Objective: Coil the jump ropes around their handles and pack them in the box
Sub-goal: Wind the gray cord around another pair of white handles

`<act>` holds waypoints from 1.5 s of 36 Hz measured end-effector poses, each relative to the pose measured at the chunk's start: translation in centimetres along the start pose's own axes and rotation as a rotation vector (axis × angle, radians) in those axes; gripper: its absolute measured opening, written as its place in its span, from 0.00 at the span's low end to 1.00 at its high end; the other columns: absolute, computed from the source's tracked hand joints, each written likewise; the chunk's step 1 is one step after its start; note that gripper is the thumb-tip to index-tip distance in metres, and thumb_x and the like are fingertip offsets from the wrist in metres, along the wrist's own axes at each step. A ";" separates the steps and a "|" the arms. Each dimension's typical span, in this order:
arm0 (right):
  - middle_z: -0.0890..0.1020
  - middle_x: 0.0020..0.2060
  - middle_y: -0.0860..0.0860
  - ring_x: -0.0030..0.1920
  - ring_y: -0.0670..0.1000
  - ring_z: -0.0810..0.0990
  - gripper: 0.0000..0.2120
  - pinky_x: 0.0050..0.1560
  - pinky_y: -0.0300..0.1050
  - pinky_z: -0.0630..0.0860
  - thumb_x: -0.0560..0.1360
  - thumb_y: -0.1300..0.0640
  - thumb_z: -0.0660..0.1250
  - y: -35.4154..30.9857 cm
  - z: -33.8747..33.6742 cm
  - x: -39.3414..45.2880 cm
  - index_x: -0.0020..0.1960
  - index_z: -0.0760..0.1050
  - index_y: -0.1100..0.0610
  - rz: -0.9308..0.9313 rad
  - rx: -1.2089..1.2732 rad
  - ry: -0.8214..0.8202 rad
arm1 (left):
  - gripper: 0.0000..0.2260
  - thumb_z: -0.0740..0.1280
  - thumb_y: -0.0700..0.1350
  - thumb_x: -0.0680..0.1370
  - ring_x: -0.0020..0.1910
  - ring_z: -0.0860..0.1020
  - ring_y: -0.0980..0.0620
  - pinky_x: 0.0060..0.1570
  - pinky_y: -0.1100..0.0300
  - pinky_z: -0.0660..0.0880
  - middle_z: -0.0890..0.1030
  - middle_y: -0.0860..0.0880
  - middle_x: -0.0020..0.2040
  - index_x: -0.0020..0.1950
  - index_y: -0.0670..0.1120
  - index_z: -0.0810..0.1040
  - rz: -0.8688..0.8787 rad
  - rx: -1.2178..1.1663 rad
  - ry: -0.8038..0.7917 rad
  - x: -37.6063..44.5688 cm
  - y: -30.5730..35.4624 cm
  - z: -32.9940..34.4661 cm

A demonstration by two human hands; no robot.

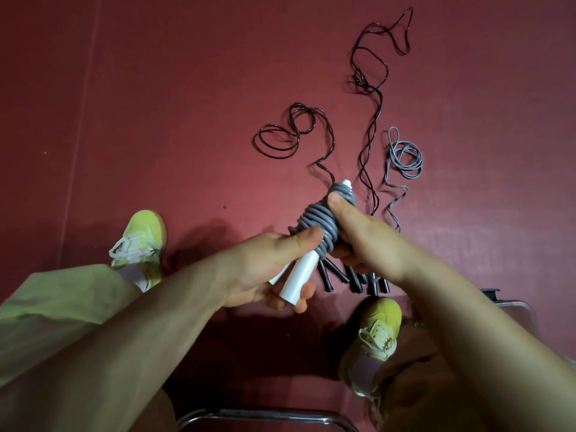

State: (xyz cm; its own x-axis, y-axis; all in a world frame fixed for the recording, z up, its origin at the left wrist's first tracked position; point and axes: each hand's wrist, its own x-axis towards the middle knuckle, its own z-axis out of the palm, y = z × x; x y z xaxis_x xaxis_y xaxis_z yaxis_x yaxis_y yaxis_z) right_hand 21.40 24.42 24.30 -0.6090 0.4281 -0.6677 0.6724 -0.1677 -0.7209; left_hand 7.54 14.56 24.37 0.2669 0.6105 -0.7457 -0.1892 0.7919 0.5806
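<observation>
A grey jump rope (321, 218) is wound in thick coils around its white handles (299, 277), held tilted above the red floor. My left hand (268, 269) grips the lower end of the white handles, thumb against the coils. My right hand (364, 241) wraps the coiled part from the right, thumb pressing on top. On the floor beyond lie two black ropes (369, 98) spread in loose loops and a thin grey rope (403, 157), their dark handles (355, 279) bunched under my right hand. No box is in view.
My two feet in yellow-green shoes (141, 241) rest on the red floor (156, 104) on either side. A chrome chair-frame bar (265, 416) runs along the bottom edge, and a metal part (505, 302) shows at the right.
</observation>
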 end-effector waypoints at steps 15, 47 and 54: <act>0.69 0.15 0.42 0.19 0.39 0.67 0.31 0.32 0.39 0.60 0.79 0.35 0.42 1.0 1.2 0.9 0.29 0.68 0.52 0.128 -0.229 0.049 | 0.11 0.71 0.55 0.71 0.26 0.77 0.55 0.32 0.62 0.73 0.79 0.51 0.28 0.37 0.51 0.73 0.173 0.580 0.392 1.4 -1.4 -1.9; 0.75 0.31 0.55 0.27 0.51 0.69 0.22 0.30 0.41 0.65 0.78 0.39 0.59 0.3 -1.8 0.1 0.44 0.75 0.58 -0.055 -0.012 -0.223 | 0.14 0.70 0.46 0.67 0.32 0.82 0.50 0.32 0.61 0.78 0.83 0.48 0.35 0.50 0.42 0.78 0.243 -0.127 0.202 0.1 -0.2 -1.8; 0.79 0.28 0.49 0.25 0.46 0.72 0.08 0.25 0.37 0.69 0.80 0.60 0.61 0.7 -3.4 -0.1 0.43 0.75 0.60 -0.006 0.046 -0.107 | 0.18 0.75 0.43 0.64 0.37 0.82 0.47 0.41 0.53 0.80 0.84 0.48 0.38 0.52 0.45 0.77 0.206 -0.171 0.223 0.3 -0.5 -2.6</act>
State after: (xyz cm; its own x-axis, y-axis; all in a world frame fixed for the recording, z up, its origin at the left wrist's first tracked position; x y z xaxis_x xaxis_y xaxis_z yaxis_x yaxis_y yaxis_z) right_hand 23.34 27.25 24.42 -0.6558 0.3323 -0.6778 0.6503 -0.2074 -0.7309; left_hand 5.22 14.42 23.00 -0.0026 0.7312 -0.6822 -0.3784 0.6307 0.6775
